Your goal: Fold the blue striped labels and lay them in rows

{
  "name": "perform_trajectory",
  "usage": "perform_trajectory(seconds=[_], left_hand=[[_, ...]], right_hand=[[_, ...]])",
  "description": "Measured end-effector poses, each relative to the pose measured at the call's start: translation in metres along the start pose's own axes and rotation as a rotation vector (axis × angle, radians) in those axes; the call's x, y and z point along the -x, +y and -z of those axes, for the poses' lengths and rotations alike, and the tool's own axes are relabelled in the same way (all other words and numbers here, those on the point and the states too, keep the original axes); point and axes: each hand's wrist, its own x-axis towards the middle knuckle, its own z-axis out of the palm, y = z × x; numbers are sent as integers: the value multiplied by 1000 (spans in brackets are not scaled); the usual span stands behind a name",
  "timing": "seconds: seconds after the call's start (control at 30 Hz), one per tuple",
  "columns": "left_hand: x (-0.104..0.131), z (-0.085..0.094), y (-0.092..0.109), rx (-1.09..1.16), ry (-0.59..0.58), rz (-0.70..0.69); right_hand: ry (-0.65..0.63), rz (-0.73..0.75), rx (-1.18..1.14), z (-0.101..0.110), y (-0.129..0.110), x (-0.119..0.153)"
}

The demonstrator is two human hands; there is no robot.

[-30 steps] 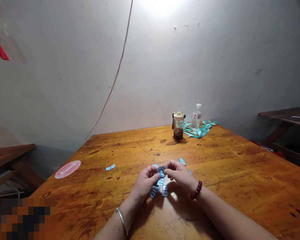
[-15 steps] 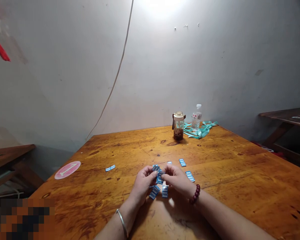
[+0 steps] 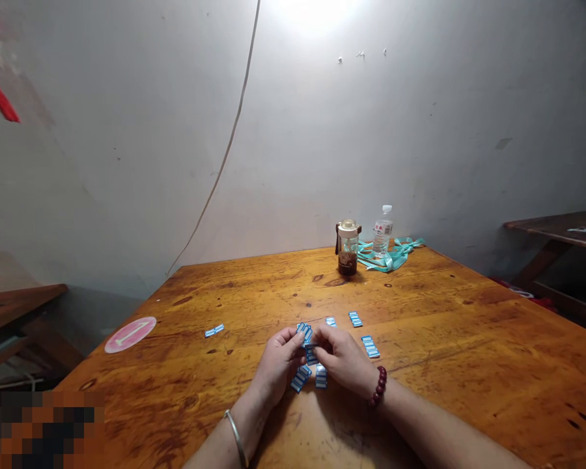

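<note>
Blue-and-white striped cards [image 3: 305,333] are pinched between the thumb and fingers of my left hand [image 3: 279,359]. Close beside it, my right hand [image 3: 344,359] grips another small blue-and-white card [image 3: 312,355], its fingers curled and partly hiding it. Below the hands, two similar striped pieces lie on the table, one slanted [image 3: 301,378] and one upright [image 3: 321,376]. More striped pieces lie beyond and right of my right hand: one near its wrist [image 3: 370,346], one farther back [image 3: 355,319] and a partly hidden one [image 3: 331,322].
A small striped pair [image 3: 214,331] and a pink round sticker [image 3: 130,335] lie on the left of the wooden table [image 3: 254,286]. At the back stand a brown-filled jug [image 3: 348,251] and a water bottle [image 3: 383,234] by teal ribbon [image 3: 395,258].
My right hand has shifted slightly and its fingers have turned over the card. The held cards sit at a different angle, and the piece behind my right hand shows more.
</note>
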Motion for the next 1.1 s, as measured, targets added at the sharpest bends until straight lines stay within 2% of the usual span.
perform_trajectory(seconds=[0.23,0.5,0.7,0.93,1.1], left_hand=[[-5,8,-2,-205,23,-125],[-6,4,-8,-305,-25,-235],[-4,3,-7,-273,-30,-194],[-1,0,-3,-274,-25,-137],[-2,2,-5,-250,-18,-134]], right_hand=[[77,-78,-120,8,8,-6],[12,-94,-242,7,6,-6],[27,-200,-332,4,15,-9],[11,-381,-647,-5,15,-8],[4,-418,-692,-8,15,-8]])
